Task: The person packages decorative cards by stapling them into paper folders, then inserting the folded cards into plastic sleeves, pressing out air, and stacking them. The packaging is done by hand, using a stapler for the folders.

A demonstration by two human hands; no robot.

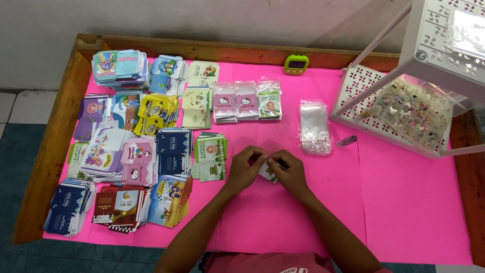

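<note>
Pink surface point(394, 202), card stacks point(131, 146) ranged at left | small card point(267, 172) pinched between left hand point(243, 169) and right hand point(289, 172) | clear bags point(314, 126) laid near.

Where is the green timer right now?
In the head view, the green timer sits at the table's far edge, right of centre, between the bagged card packs and the white rack.

A small home packing workspace.
Stacks of printed envelopes point(136, 146), clear plastic sleeves point(314, 126) and a trinket tray point(411, 112) cover a pink-papered wooden table point(404, 202).
</note>
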